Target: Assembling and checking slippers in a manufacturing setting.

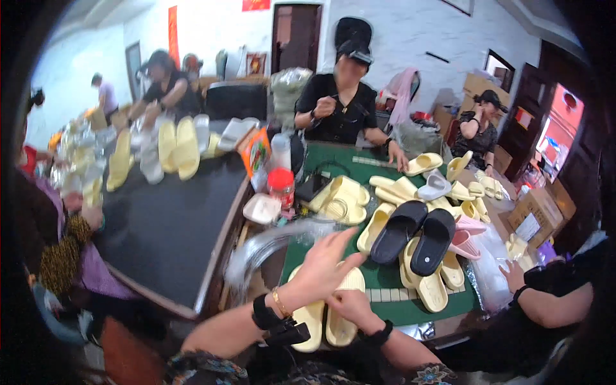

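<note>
A pair of pale yellow slippers [310, 324] lies right in front of me at the near edge of the green-topped table. Above the pair, my left hand [321, 266] is open, its fingers stretched toward the table's middle and the thumb apart. My right hand [354, 308] is closed low over the right slipper of the pair; whatever its fingers hold is hidden. Just beyond my hands, two black slippers [434, 240] rest on top of several yellow slippers [428, 292]. A clear plastic bundle [256, 253] lies left of my left hand.
A red-lidded jar [280, 186] and a white bowl [262, 209] stand on the left. Pink slippers [465, 244] and clear plastic bags [491, 276] lie right. Across the table sits a person [337, 106]; another person's hand [513, 277] rests near the bags. A dark table [167, 224] adjoins left.
</note>
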A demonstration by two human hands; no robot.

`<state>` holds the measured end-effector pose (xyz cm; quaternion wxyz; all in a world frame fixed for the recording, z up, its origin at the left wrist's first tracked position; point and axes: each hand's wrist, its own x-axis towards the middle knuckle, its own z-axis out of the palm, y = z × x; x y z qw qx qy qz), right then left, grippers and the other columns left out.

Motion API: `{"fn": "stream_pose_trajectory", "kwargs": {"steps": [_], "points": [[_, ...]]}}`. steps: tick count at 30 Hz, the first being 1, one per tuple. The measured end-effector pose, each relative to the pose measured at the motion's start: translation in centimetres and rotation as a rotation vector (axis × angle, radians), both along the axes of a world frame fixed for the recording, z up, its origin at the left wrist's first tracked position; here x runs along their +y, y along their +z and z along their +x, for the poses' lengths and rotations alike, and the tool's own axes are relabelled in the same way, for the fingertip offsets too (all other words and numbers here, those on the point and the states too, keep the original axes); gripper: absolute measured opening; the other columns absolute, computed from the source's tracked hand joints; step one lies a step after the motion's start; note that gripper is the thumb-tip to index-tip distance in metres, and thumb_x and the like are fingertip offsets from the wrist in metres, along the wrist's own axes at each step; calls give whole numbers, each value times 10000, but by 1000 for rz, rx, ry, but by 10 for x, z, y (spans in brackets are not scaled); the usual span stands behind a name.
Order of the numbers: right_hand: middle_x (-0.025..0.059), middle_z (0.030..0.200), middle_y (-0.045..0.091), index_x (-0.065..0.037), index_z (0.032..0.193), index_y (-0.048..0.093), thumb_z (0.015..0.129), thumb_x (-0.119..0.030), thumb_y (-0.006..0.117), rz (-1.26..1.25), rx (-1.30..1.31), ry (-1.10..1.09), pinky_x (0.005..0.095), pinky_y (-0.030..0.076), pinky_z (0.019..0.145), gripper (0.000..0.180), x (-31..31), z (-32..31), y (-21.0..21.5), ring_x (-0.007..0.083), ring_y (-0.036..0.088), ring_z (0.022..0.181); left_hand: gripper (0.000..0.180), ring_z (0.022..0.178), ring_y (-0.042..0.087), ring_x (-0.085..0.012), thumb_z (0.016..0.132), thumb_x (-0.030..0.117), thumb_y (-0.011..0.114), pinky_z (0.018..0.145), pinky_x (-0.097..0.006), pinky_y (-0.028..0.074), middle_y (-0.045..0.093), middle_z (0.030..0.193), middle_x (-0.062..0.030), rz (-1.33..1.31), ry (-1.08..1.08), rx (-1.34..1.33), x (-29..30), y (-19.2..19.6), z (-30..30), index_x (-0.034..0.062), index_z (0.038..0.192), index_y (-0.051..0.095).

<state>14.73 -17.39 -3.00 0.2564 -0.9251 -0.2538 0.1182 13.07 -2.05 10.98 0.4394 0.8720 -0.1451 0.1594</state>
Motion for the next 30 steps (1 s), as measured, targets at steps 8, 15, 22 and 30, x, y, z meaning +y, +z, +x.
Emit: {"fn": "stream_pose_trajectory", "kwargs": {"steps": [8,15,22,30], "points": [[138,1020,656,-75,1044,632,854,-455,590,477,-536,-140,415,460,792,427,-22,33,11,314,609,940,599,1239,438,-397,852,503,596,1023,-558,321,514,1308,-205,159,248,170,20,-192,42,54,1245,548],[95,1009,678,-101,1130,630,893,-476,519,181,-520,-81,439,376,930,458,-13,37,-30,279,610,972,388,1284,416,-355,879,425,556,1037,-596,276,535,1322,-113,406,265,194,4,-189,32,157,1138,663],[100,1013,675,-99,1132,630,883,-449,538,205,-499,-88,428,370,931,439,-12,36,-26,273,605,974,349,1280,415,-350,873,386,567,1039,-594,274,540,1309,-106,407,288,151,2,-185,27,162,1119,675],[102,1089,655,-96,1155,621,884,-467,516,198,-464,-95,422,366,950,471,-12,41,-31,280,583,1045,336,1258,438,-353,852,384,592,1018,-580,301,555,1291,-103,413,264,115,4,-191,34,166,1087,692]]}}
